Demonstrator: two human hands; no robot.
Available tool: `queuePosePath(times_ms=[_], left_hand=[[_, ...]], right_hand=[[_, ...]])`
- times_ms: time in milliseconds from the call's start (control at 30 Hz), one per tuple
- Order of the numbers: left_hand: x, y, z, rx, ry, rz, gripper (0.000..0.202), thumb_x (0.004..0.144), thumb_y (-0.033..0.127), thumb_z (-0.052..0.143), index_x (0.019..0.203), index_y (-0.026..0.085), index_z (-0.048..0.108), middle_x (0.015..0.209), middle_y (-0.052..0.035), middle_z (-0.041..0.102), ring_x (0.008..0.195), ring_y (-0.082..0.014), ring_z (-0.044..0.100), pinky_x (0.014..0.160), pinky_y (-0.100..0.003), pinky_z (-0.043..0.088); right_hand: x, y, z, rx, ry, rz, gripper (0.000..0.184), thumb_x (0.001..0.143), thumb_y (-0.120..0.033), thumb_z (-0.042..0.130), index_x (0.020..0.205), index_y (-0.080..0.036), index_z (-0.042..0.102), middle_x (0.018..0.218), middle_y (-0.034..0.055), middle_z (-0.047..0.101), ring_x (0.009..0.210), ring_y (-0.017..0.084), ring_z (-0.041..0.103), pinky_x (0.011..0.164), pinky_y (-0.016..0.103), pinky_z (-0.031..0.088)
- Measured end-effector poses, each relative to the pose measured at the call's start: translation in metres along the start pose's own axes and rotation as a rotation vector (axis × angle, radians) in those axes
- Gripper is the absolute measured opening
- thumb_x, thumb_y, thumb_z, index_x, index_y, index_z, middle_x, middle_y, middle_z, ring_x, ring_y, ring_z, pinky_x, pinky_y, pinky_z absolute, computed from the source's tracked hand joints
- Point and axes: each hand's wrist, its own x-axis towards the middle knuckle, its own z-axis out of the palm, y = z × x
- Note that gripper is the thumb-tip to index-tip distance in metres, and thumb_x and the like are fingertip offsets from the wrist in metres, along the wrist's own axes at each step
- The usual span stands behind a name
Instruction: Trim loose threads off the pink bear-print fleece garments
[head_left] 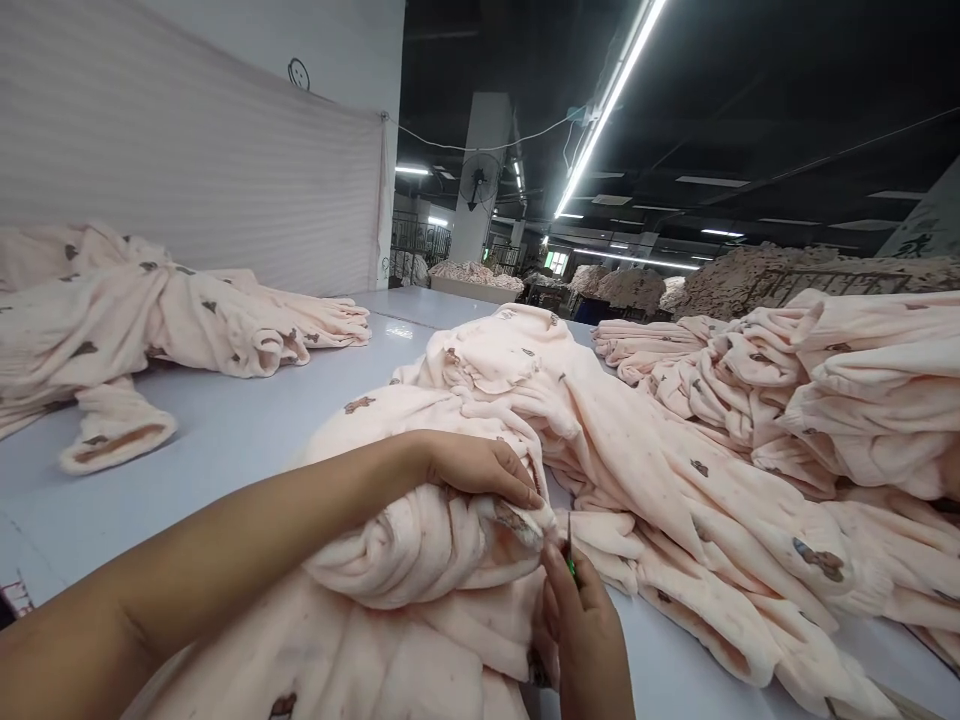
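A pale pink fleece garment [450, 540] with small brown bear prints lies bunched in front of me on the white table [247, 420]. My left hand [480, 465] pinches a fold of that garment near its edge. Just below it, my right hand [589, 630] holds a small green-handled thread snipper [570, 550], its blades pointing up at the pinched fold.
More pink garments lie spread to the right [675, 470], stacked at far right [847, 380], and heaped at the left [135, 320]. A white wall panel [187, 170] stands behind the table. Further piles and a wall fan [478, 180] show in the background.
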Motion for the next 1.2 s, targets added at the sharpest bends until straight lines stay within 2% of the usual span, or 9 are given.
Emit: queuePosePath(times_ms=[133, 233, 367, 500, 633, 767, 933, 1200], left_hand=[[0.002, -0.003, -0.001, -0.008, 0.024, -0.015, 0.028, 0.077, 0.039, 0.058, 0.066, 0.013, 0.057, 0.057, 0.0041, 0.045, 0.05, -0.0073, 0.033, 0.049, -0.02, 0.03], [0.002, -0.003, 0.0, -0.011, 0.034, -0.027, 0.025, 0.078, 0.036, 0.057, 0.069, 0.013, 0.058, 0.056, 0.004, 0.044, 0.05, -0.0075, 0.033, 0.048, -0.02, 0.03], [-0.001, 0.001, 0.003, -0.025, 0.011, -0.025, 0.024, 0.078, 0.035, 0.058, 0.067, 0.013, 0.058, 0.055, 0.0047, 0.042, 0.051, -0.0074, 0.034, 0.049, -0.019, 0.03], [-0.005, 0.008, 0.005, -0.033, -0.026, -0.013, 0.026, 0.077, 0.032, 0.061, 0.061, 0.012, 0.055, 0.056, 0.0049, 0.042, 0.054, -0.0067, 0.036, 0.05, -0.018, 0.028], [-0.006, 0.012, 0.006, -0.04, -0.031, 0.013, 0.031, 0.08, 0.026, 0.059, 0.054, 0.013, 0.049, 0.052, 0.0062, 0.037, 0.052, -0.0061, 0.031, 0.05, -0.017, 0.027], [-0.006, 0.012, 0.005, -0.048, -0.044, 0.037, 0.032, 0.082, 0.021, 0.056, 0.052, 0.013, 0.046, 0.051, 0.0062, 0.037, 0.051, -0.0061, 0.031, 0.05, -0.017, 0.027], [-0.006, 0.011, 0.005, -0.047, -0.044, 0.044, 0.032, 0.077, 0.028, 0.063, 0.054, 0.013, 0.046, 0.051, 0.0062, 0.038, 0.052, -0.0063, 0.031, 0.048, -0.018, 0.025], [-0.004, 0.005, 0.003, -0.019, -0.049, 0.021, 0.042, 0.074, 0.044, 0.063, 0.053, 0.015, 0.041, 0.049, 0.0063, 0.036, 0.047, -0.0065, 0.028, 0.046, -0.022, 0.022]], right_hand=[[-0.018, -0.004, -0.006, -0.1, -0.019, -0.025, 0.038, 0.079, -0.056, 0.053, 0.066, -0.02, 0.051, 0.061, -0.0043, 0.046, 0.053, 0.009, 0.037, 0.047, 0.019, 0.031], [-0.025, -0.002, -0.007, -0.166, -0.026, -0.05, 0.034, 0.077, -0.055, 0.056, 0.071, -0.021, 0.053, 0.061, -0.0049, 0.043, 0.058, 0.011, 0.038, 0.052, 0.021, 0.029], [-0.025, 0.006, -0.008, -0.194, -0.038, -0.05, 0.033, 0.081, -0.054, 0.049, 0.077, -0.022, 0.054, 0.058, -0.0052, 0.039, 0.055, 0.012, 0.035, 0.052, 0.024, 0.027], [-0.026, 0.013, -0.01, -0.249, -0.001, -0.064, 0.036, 0.08, -0.055, 0.05, 0.087, -0.021, 0.058, 0.062, -0.0038, 0.045, 0.06, 0.014, 0.041, 0.054, 0.024, 0.028], [-0.029, 0.017, -0.011, -0.333, 0.064, -0.066, 0.039, 0.078, -0.058, 0.051, 0.086, -0.021, 0.058, 0.067, -0.0024, 0.053, 0.067, 0.015, 0.048, 0.057, 0.023, 0.032], [-0.032, 0.016, -0.01, -0.389, 0.112, -0.059, 0.04, 0.075, -0.058, 0.054, 0.092, -0.022, 0.058, 0.066, -0.0032, 0.053, 0.062, 0.015, 0.048, 0.056, 0.022, 0.036], [-0.031, 0.014, -0.007, -0.407, 0.12, -0.073, 0.039, 0.074, -0.059, 0.054, 0.089, -0.023, 0.058, 0.063, -0.0043, 0.05, 0.059, 0.014, 0.045, 0.057, 0.023, 0.033], [-0.03, 0.016, -0.005, -0.316, 0.061, -0.059, 0.036, 0.077, -0.058, 0.051, 0.086, -0.023, 0.057, 0.061, -0.0049, 0.047, 0.059, 0.012, 0.043, 0.053, 0.022, 0.029]])
